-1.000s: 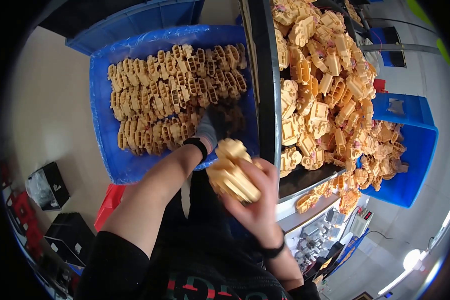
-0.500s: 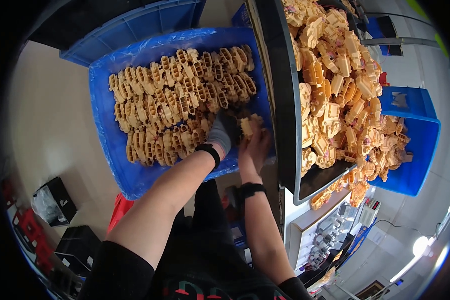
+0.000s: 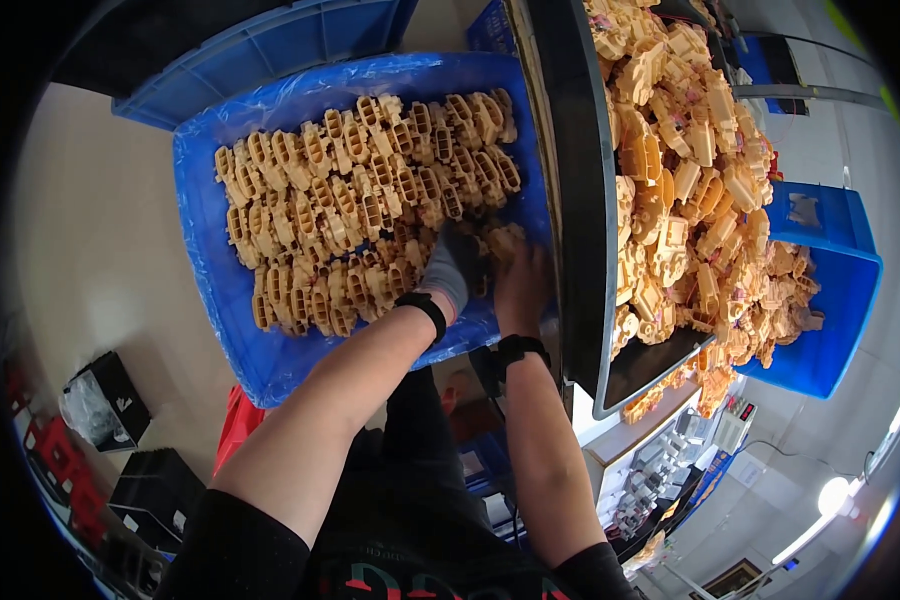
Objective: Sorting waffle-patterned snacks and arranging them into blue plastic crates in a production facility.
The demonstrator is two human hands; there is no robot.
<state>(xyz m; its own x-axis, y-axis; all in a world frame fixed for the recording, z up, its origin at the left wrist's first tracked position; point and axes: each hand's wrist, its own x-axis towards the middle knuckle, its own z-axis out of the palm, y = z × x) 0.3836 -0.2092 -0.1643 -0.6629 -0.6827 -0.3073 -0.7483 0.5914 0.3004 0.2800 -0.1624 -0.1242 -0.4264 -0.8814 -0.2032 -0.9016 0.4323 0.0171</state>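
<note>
Rows of tan moulded plastic parts [image 3: 325, 210] with slotted openings stand packed in a blue bin [image 3: 198, 230] lined with clear plastic film. My left hand [image 3: 452, 265], in a grey glove, reaches down among the parts at the bin's right side; its fingers are in shadow and hidden. Close beside it, bare and a little blurred, my right hand [image 3: 526, 285] has its fingers closed round a tan plastic part [image 3: 506, 240] near the bin's right wall. Dark bands circle both wrists.
Right of the bin, a black-rimmed tray [image 3: 588, 200] on a bench carries a high heap of similar loose parts [image 3: 710, 200]. Beyond it a tipped blue bin [image 3: 845, 320] holds more. Another blue crate [image 3: 270, 65] stands behind; black boxes [image 3: 155, 495] sit at the lower left.
My right hand has moved slightly right and farther into the bin with the plastic part. My left hand stays nearly in place. The whole view has shifted a little.
</note>
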